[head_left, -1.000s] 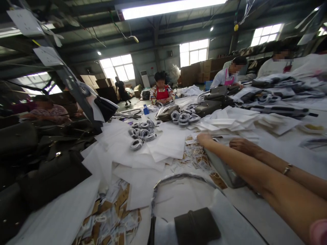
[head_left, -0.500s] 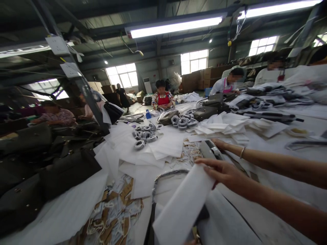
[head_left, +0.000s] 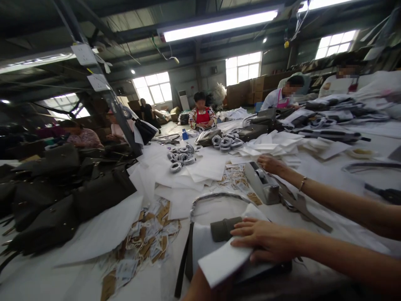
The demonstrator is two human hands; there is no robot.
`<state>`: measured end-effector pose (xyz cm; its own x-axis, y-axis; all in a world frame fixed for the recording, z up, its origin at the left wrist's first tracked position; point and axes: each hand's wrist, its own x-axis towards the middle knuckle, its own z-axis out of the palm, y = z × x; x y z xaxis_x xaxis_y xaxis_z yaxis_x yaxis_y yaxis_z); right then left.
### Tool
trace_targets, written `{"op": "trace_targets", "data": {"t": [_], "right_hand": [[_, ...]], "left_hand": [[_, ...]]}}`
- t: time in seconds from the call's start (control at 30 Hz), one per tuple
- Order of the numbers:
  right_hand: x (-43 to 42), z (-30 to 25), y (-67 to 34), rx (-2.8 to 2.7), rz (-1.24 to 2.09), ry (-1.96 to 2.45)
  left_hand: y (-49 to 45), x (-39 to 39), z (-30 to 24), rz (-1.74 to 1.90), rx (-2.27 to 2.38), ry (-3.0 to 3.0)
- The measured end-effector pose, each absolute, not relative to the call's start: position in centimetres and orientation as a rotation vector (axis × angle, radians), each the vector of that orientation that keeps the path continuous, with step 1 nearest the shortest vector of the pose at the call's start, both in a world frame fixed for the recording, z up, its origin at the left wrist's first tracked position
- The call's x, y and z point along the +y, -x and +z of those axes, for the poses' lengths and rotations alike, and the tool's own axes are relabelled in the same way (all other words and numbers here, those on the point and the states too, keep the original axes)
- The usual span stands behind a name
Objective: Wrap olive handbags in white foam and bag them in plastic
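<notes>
My right hand (head_left: pixel 266 238) lies flat, fingers stretched out, pressing a folded white foam sheet (head_left: pixel 219 263) onto a dark olive handbag. The bag's flap tab (head_left: pixel 222 230) shows beside my fingertips. Its arched handle (head_left: pixel 216 196), wrapped in plastic, stands up behind. At the bottom edge my left hand (head_left: pixel 200 286) comes in under the foam sheet, with its fingers hidden. Just beyond the bag is a grey tape dispenser (head_left: pixel 263 184). Another person's hand (head_left: pixel 272 164), with a bracelet on the wrist, rests by the dispenser's far side.
Tags with strings (head_left: pixel 150 234) lie heaped at left, near a pile of dark bags (head_left: pixel 100 200). White foam sheets (head_left: pixel 269 144) and wrapped rings (head_left: pixel 181 156) cover the table farther back. Loose dark straps (head_left: pixel 300 205) lie right of the dispenser. Several people work around the table.
My right hand has gone from holding the foam sheet raised by its upper end to lying flat on it over the bag. The bag's flap tab has come into sight.
</notes>
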<state>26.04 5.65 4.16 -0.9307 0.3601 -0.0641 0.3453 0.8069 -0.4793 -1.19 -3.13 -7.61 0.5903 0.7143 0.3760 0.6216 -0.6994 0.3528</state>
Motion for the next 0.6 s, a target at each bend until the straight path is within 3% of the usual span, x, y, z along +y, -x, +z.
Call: {"op": "trace_targets", "data": {"t": [0.17, 0.4, 0.6], "right_hand": [[6.0, 3.5, -25.6, -2.969, 0.620, 0.619], [5.5, 4.3, -26.6, -2.794, 0.794, 0.860], [3.5, 3.1, -25.7, -2.699, 0.408, 0.885]], "left_hand": [[0.4, -3.4, -6.3, 0.718, 1.010, -2.761], [0.1, -3.2, -5.1, 0.744, 0.944, -2.658], [0.1, -3.3, -5.3, 0.714, 0.970, -2.655]]}}
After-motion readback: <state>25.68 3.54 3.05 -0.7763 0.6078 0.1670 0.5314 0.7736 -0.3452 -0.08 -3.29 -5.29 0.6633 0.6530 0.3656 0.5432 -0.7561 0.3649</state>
